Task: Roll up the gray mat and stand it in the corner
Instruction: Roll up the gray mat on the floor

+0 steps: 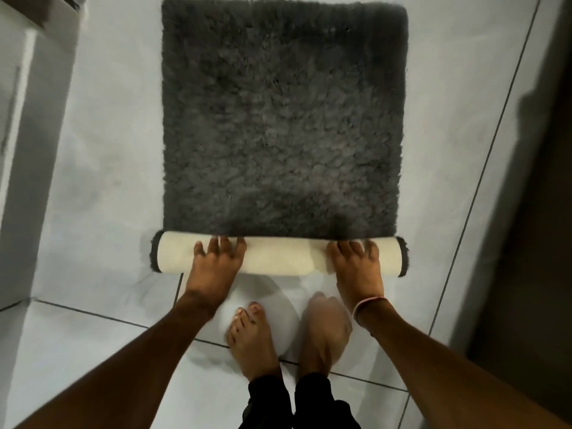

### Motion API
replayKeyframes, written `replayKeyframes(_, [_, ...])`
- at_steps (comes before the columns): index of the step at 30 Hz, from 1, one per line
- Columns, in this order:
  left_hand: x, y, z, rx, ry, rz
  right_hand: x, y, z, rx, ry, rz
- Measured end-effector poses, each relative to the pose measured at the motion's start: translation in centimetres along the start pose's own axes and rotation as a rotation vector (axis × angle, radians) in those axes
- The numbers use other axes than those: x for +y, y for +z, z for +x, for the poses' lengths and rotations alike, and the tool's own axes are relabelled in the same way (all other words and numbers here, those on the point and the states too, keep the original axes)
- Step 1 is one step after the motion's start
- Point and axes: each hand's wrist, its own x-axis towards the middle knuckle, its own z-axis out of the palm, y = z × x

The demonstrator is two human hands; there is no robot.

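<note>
Under both hands [216, 258], mat's rolled edge [278, 257]

Floor [102, 181]: pale glossy tiles, dark grout lines crossing near the bottom and running diagonally up the right side. Cabinet [18, 134]: white, at the left edge, standing on the floor, with a thin vertical handle [9, 109]. Dark panel [538, 212]: at the right edge, in shadow, detail unclear. Bare feet [253, 345]: two, side by side on the tiles, black trouser cuffs [269, 400] above the ankles.
</note>
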Motion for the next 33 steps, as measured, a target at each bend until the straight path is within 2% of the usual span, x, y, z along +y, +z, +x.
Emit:
replayKeyframes(4, [1.3, 0.6, -1.8, -0.094, 0.022, -0.034, -0.1, 0.3, -1.6, -0.161, 0.003, -0.013])
replayKeyframes(7, [0.7, -1.2, -1.0, -0.108, 0.01, -0.041, -0.1, -1.1, -1.2, -0.173, 0.023, -0.027])
replayKeyframes(9, [-0.2, -2.6, -0.1, -0.042, 0.001, -0.042, 0.4, -2.6, 0.3, -0.106, 0.044, -0.062])
replayKeyframes(12, [-1.3, -3.3, 0.5, 0.195, 0.006, -0.057, 1.5, -5.3, 3.0, 0.071, 0.053, -0.015])
replayKeyframes(15, [-1.5, -3.3, 1.1, 0.335, 0.013, -0.148, 1.6, -6.1, 4.1, 0.242, -0.09, -0.007])
replayKeyframes(17, [-1.0, -3.1, 1.5, 0.282, 0.011, -0.15, 1.1, -5.5, 4.0, 0.216, -0.159, -0.028])
replayKeyframes(20, [0.0, -2.5, 2.3, 0.211, -0.026, 0.024, 0.7, -3.4, 3.4, 0.025, -0.157, -0.175])
replayKeyframes(21, [0.4, -2.4, 2.6, 0.226, -0.048, 0.062, 0.6, -2.7, 3.2, 0.019, -0.148, -0.223])
replayKeyframes(26, [0.8, -2.8, 4.6, 0.237, -0.096, 0.121, 0.0, -2.0, 4.9, 0.206, -0.073, -0.192])
replayKeyframes(33, [0.4, -3.9, 2.7, 0.176, -0.04, 0.094, -0.2, -2.6, 3.7, 0.172, -0.081, -0.093])
